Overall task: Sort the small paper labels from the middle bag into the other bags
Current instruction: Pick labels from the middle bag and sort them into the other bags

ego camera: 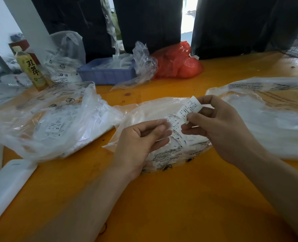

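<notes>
Right hand (219, 126) pinched one label (191, 109) above middle bag (162, 154); left hand (141, 142) fingers curled on its plastic; bare counter (162, 206) nearer the person.

orange table (162, 198). far side: blue plastic bin (106, 74), red plastic bag (178, 63) to its right, yellow-labelled bottle (30, 69) to its left. white phone case (7, 187) by my near left edge.
</notes>
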`<move>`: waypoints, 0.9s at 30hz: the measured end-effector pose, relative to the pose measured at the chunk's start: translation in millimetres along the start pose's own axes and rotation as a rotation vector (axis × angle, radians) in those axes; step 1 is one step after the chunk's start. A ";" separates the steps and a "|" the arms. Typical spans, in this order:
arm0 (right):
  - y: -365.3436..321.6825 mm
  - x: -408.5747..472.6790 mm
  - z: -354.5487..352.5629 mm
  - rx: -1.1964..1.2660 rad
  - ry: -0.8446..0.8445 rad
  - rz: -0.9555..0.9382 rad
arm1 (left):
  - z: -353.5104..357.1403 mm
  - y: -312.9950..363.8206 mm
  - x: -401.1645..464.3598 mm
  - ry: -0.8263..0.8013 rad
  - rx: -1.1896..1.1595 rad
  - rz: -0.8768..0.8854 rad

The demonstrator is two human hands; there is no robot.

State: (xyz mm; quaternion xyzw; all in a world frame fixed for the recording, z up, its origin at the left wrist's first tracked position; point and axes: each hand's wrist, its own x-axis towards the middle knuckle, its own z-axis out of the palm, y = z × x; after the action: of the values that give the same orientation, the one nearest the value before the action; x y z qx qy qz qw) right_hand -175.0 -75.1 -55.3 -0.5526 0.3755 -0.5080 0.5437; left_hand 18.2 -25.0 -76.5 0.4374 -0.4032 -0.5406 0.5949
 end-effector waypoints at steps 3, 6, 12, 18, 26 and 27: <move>-2.9 -3.0 1.2 -0.073 -0.012 -0.070 | 0.1 -0.6 -0.3 -0.014 0.008 0.027; -2.7 -3.3 1.2 -0.112 -0.002 -0.109 | -0.1 -2.7 -0.5 -0.006 0.039 0.044; -0.7 -1.6 0.1 -0.173 0.026 -0.131 | -0.8 -4.2 -0.7 -0.031 0.070 0.059; -1.0 -2.8 1.3 -0.260 -0.026 -0.198 | -0.6 -4.5 -0.2 -0.052 0.047 0.033; 4.6 -2.4 3.3 -0.516 0.001 -0.316 | -1.3 -6.8 0.7 -0.080 0.064 0.040; 5.8 -2.2 3.8 -0.550 0.008 -0.327 | -1.6 -7.0 0.9 -0.074 0.066 0.041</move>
State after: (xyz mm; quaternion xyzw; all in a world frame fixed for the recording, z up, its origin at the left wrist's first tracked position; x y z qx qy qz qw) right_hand -171.0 -72.9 -60.9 -0.7298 0.4070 -0.4704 0.2837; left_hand 17.8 -26.0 -83.7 0.4280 -0.4514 -0.5305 0.5759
